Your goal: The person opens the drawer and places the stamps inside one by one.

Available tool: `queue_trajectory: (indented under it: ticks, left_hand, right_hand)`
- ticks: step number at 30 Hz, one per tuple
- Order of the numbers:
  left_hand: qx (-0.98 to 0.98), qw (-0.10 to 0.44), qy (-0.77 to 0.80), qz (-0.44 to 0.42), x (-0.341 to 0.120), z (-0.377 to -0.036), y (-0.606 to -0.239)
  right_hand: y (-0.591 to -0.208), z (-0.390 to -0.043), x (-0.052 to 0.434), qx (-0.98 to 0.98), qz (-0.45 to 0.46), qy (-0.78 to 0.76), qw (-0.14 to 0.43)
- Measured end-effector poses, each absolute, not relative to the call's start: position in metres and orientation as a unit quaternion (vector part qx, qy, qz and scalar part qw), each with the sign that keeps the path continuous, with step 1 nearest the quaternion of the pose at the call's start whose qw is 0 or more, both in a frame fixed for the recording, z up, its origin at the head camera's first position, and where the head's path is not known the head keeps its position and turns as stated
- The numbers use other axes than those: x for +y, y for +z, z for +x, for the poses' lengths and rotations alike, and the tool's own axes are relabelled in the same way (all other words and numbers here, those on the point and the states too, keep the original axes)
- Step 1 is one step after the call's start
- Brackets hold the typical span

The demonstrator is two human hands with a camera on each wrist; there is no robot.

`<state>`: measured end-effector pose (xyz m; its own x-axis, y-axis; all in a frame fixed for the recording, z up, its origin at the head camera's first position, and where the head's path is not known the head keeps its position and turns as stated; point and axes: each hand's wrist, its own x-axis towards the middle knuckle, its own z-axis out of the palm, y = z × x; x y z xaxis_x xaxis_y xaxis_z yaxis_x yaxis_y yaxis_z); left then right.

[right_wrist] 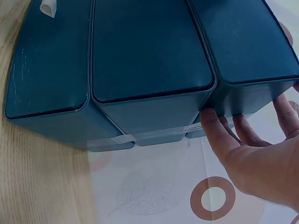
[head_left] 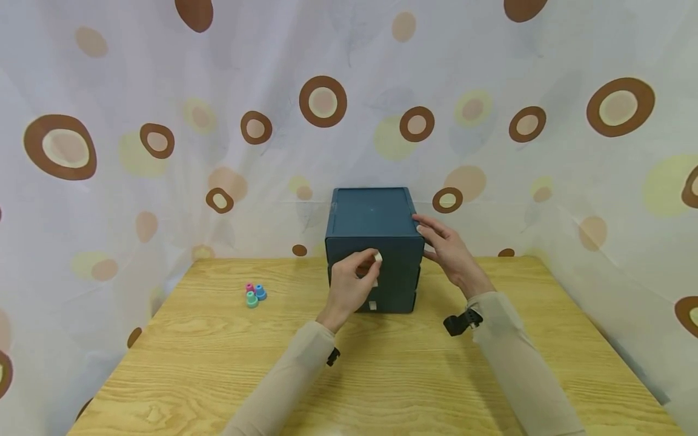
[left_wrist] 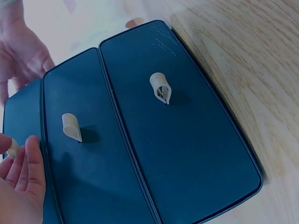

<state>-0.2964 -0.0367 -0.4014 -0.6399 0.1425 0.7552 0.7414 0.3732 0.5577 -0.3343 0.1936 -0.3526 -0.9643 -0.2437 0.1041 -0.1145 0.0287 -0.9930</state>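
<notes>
A dark blue cabinet of three stacked drawers [head_left: 373,212] stands at the back of the table, its drawer fronts facing me. My left hand [head_left: 351,284] is at the top drawer and pinches its small white pull [left_wrist: 13,148] between thumb and fingers. Below it, the middle pull [left_wrist: 71,127] and bottom pull [left_wrist: 160,87] stick out from their fronts, untouched. Against the cabinet's upper right side rests my right hand [right_wrist: 261,163], fingers extended along the side wall and top edge. All the drawer fronts look flush. The drawers' insides are hidden.
Three small cone-shaped pieces stand together left of the cabinet: pink [head_left: 249,287], blue [head_left: 260,293] and mint green [head_left: 251,300]. Wood-grain table [head_left: 218,375] lies under everything. A patterned cloth [head_left: 349,145] hangs close behind the cabinet and along both sides.
</notes>
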Motion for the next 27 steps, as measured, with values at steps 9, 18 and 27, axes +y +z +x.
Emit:
queue_trajectory:
  ticks: [9,18,27]
  left_hand:
    - [-0.767,0.304,-0.488,-0.285,-0.0367,-0.2969,-0.4025]
    - [-0.766,0.295,-0.494,-0.288,-0.0377,-0.2991,-0.4015]
    - [-0.766,0.269,-0.511,-0.283,-0.0414,-0.2984,-0.4033]
  right_hand:
    - [-0.3538,-0.3330,0.1939,0.718,-0.122,-0.683,0.047]
    - [-0.3521,-0.3325,0.1924,0.716,-0.123,-0.686,0.044]
    - [-0.3503,-0.3315,0.1922,0.714,-0.119,-0.688,0.047]
